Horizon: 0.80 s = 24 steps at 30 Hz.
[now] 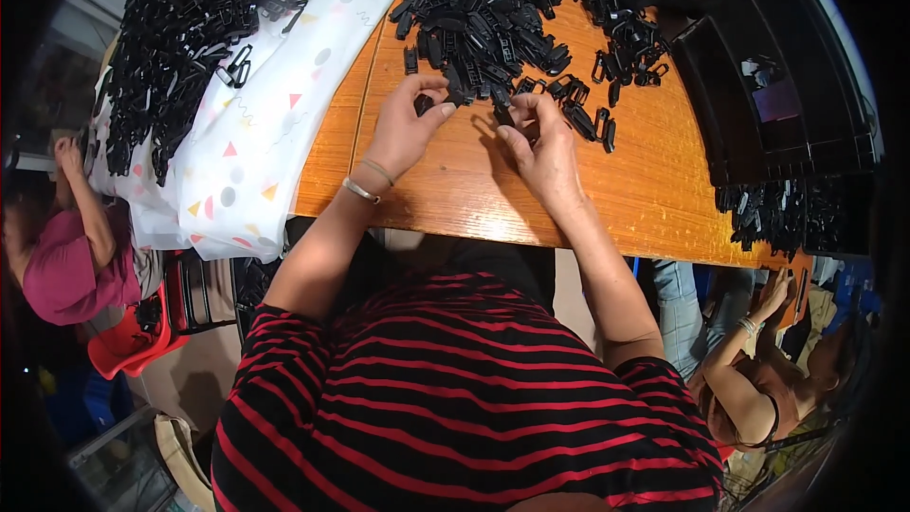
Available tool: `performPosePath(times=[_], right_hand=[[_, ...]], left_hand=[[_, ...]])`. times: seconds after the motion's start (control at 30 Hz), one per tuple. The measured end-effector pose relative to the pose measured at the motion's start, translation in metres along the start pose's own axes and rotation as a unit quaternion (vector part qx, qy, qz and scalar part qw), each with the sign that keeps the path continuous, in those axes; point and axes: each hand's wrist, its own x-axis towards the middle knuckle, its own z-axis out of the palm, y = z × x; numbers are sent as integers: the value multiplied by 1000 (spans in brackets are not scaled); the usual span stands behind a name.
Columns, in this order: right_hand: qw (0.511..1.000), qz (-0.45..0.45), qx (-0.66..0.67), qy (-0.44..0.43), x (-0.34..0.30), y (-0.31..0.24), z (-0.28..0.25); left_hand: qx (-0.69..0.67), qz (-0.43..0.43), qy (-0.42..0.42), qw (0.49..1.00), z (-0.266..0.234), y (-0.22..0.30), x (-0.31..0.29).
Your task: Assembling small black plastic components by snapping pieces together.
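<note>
Both hands are over the near edge of a heap of small black plastic pieces (488, 24), some of them shaped like oblong frames or buckles. My left hand (403, 128), with a bangle at its wrist, has its fingers curled round a small black plastic piece (424, 105). Thumb and forefinger point toward the heap, where another dark piece touches or nearly touches their tips. Between thumb and fingers of my right hand (548, 142) is another small black plastic piece (503, 114). The hands are a short way apart. Exact shapes of the held pieces are partly hidden.
A patterned white sheet (284, 123) covers the table's left part, with a second black heap (204, 47) on it. Loose pieces (592, 114) lie right of my right hand on the wooden table (436, 190). A black bin (758, 85) stands right. People sit at left and lower right.
</note>
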Motion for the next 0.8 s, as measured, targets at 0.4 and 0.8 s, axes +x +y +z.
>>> performPosePath(times=[0.4,0.8], right_hand=[[995,-50,83,16,-1,-14,15],[988,-146,-20,35,-12,-16,22]], left_hand=[[-380,-187,-68,903,0,36,-17],[-378,-158,-58,910,9,34,-34]])
